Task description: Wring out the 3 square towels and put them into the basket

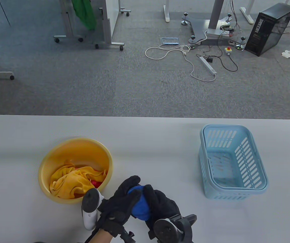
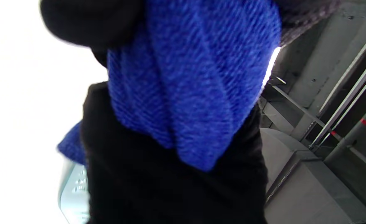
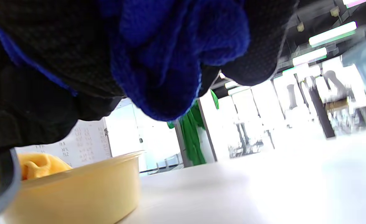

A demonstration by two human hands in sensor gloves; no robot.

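Presently held: one blue towel (image 1: 139, 205), bunched into a wad, clamped between left hand (image 1: 120, 202) and right hand (image 1: 161, 202), both grips curled tight round it, above the near edge of the tabletop (image 1: 145, 136), between basin and basket.

Yellow basin (image 1: 75, 170), one, round, on the left part of the tabletop, just beside the left hand. Contents: one yellow towel (image 1: 71, 181) crumpled on top; one red towel (image 1: 95, 182) showing only as a scrap beneath it.

Light blue basket (image 1: 232, 162), one, slotted walls, on the right part, well apart from the hands, holding no towel.

Open room: bare tabletop between basin and basket, and along the far edge behind both.

Towels counted: three. Hands: two, each with a tracker on its back.
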